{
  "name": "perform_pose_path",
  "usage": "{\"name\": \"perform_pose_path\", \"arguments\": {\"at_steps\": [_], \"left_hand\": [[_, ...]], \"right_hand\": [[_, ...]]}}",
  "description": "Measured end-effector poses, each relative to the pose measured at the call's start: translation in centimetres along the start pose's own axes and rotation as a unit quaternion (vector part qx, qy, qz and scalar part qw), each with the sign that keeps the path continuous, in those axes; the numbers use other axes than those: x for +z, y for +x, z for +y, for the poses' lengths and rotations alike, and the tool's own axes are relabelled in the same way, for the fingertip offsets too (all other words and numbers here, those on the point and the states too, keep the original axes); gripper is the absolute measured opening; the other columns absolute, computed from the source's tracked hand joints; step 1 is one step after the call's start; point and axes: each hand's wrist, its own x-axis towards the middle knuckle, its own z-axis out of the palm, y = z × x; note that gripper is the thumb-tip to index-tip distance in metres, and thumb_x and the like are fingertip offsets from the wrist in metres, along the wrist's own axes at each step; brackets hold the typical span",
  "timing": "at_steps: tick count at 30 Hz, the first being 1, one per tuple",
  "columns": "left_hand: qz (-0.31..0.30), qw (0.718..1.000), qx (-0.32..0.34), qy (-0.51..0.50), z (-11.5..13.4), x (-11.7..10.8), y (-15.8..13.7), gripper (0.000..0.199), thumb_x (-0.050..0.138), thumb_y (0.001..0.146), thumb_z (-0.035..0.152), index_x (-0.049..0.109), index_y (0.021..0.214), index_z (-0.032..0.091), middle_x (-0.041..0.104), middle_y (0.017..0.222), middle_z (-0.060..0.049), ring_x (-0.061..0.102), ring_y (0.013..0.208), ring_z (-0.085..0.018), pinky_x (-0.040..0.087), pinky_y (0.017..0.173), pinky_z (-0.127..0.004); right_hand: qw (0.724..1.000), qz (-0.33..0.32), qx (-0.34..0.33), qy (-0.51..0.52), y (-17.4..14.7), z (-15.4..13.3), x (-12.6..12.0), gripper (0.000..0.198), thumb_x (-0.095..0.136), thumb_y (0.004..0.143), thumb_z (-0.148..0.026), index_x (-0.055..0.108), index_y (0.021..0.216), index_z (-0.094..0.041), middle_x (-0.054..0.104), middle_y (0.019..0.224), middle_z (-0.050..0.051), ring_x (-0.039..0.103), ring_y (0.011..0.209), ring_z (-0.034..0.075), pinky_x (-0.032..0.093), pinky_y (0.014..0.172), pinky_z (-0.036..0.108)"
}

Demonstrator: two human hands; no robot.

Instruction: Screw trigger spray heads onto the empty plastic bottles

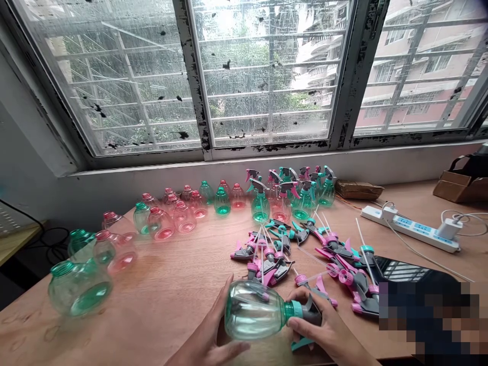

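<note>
A clear green spray bottle [253,311] lies sideways in the air between my hands, its base to the left. My left hand [219,325] is closed around the base end. At the neck, my right hand [322,320] grips the grey and teal trigger spray head [305,311], which sits on the bottle's mouth; whether it is fully screwed down I cannot tell. Just beyond the bottle lies a pile of pink and grey spray heads [269,259] with thin white tubes. More pink spray heads [345,272] lie to the right.
Open green bottles [80,292] and pink bottles [163,226] stand along the left and back of the wooden table [152,300]. Several bottles with spray heads [282,203] stand by the window wall. A white power strip [412,229], a black glossy object [415,272] and cardboard [463,183] are on the right.
</note>
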Motion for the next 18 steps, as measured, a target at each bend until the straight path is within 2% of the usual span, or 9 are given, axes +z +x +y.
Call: {"name": "perform_pose_path", "arguments": {"at_steps": [3, 5, 10, 11, 15, 18], "left_hand": [[0.007, 1.0, 0.011, 0.014, -0.2, 0.0, -0.1, 0.082, 0.057, 0.097, 0.039, 0.001, 0.156, 0.043, 0.01, 0.17, 0.006, 0.012, 0.155, -0.025, 0.007, 0.127, -0.042], [0.007, 1.0, 0.012, 0.013, 0.0, 0.1, -0.2, 0.081, 0.056, 0.098, 0.04, 0.001, 0.157, 0.041, 0.01, 0.17, 0.005, 0.011, 0.155, -0.025, 0.005, 0.127, -0.043], [-0.008, 0.998, -0.017, -0.055, 1.0, 0.2, 0.0, 0.117, 0.073, 0.085, 0.045, -0.02, 0.154, 0.03, 0.004, 0.17, -0.005, 0.006, 0.156, -0.029, 0.004, 0.126, -0.049], [-0.011, 0.998, -0.02, -0.062, 1.0, 0.2, 0.0, 0.118, 0.073, 0.084, 0.046, -0.019, 0.155, 0.028, 0.005, 0.17, -0.006, 0.006, 0.156, -0.029, 0.004, 0.126, -0.049], [-0.009, 0.999, -0.019, -0.026, 0.8, 0.1, 0.1, 0.105, 0.073, 0.085, 0.044, 0.002, 0.159, 0.027, 0.01, 0.17, -0.005, 0.008, 0.156, -0.028, 0.004, 0.127, -0.045], [0.007, 1.0, -0.013, 0.0, 0.8, 0.2, 0.0, 0.097, 0.069, 0.089, 0.038, 0.002, 0.159, 0.031, 0.008, 0.17, 0.0, 0.008, 0.156, -0.025, 0.003, 0.127, -0.041]], "right_hand": [[1.0, -0.007, -0.004, -0.003, 0.1, 0.1, -0.1, 0.04, 0.078, 0.077, -0.05, 0.06, 0.096, -0.02, 0.063, 0.07, -0.004, 0.064, 0.062, 0.017, 0.05, 0.054, 0.025], [1.0, -0.01, -0.007, -0.001, 0.1, 0.2, -0.2, 0.038, 0.078, 0.078, -0.05, 0.061, 0.096, -0.02, 0.063, 0.07, -0.004, 0.064, 0.062, 0.017, 0.05, 0.054, 0.025], [1.0, -0.004, -0.02, 0.013, 0.1, 0.0, -0.1, 0.037, 0.082, 0.075, -0.045, 0.062, 0.094, -0.02, 0.062, 0.076, -0.004, 0.061, 0.062, 0.014, 0.05, 0.057, 0.024], [1.0, -0.003, -0.017, 0.015, 0.1, 0.0, -0.1, 0.037, 0.083, 0.075, -0.045, 0.063, 0.093, -0.02, 0.062, 0.076, -0.005, 0.061, 0.062, 0.014, 0.05, 0.057, 0.023], [1.0, 0.001, -0.002, 0.023, 0.1, 0.2, 0.0, 0.038, 0.081, 0.075, -0.049, 0.062, 0.093, -0.021, 0.063, 0.07, -0.005, 0.062, 0.062, 0.016, 0.05, 0.054, 0.023], [1.0, 0.007, -0.016, 0.021, 0.1, 0.6, -0.1, 0.038, 0.08, 0.076, -0.049, 0.063, 0.094, -0.02, 0.064, 0.071, -0.004, 0.064, 0.062, 0.016, 0.051, 0.055, 0.024]]}}
